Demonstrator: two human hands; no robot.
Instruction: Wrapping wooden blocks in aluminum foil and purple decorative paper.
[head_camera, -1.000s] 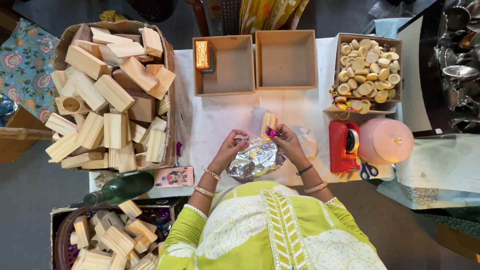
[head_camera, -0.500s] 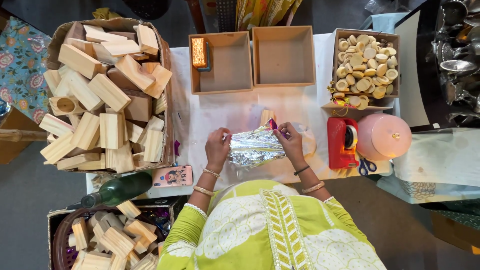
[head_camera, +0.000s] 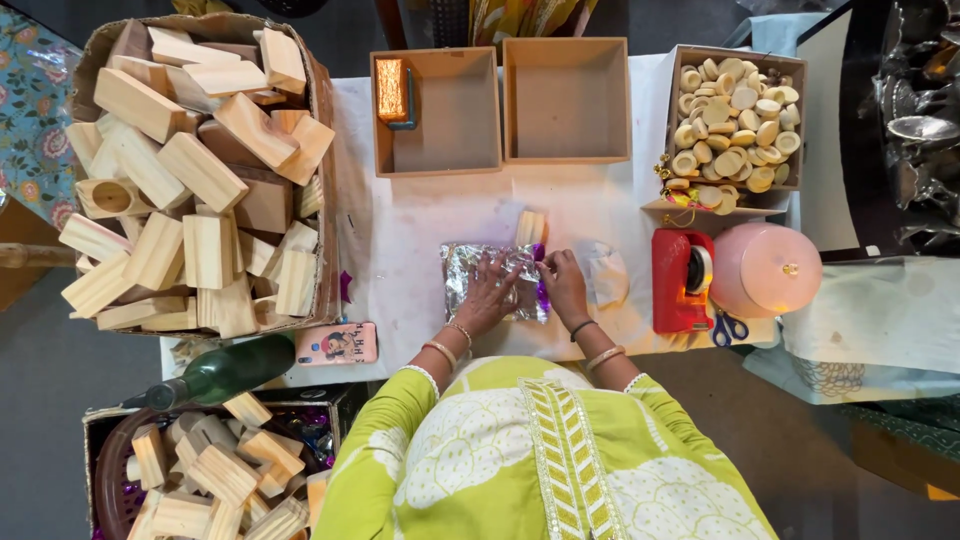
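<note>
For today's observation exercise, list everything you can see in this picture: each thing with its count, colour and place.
Foil sheet: one, silver, flat on the white table.
Wooden blocks: many, pale, big box at left.
Basket of blocks: one, bottom left.
Open boxes: two, tan, far edge.
Round wooden pieces: many, cream, box at right.
Tape dispenser: one, red, right.
Round lid: one, pink, beside it.
Bottle: one, green, lying near edge.
Left hand: on foil.
Right hand: at foil's edge.
</note>
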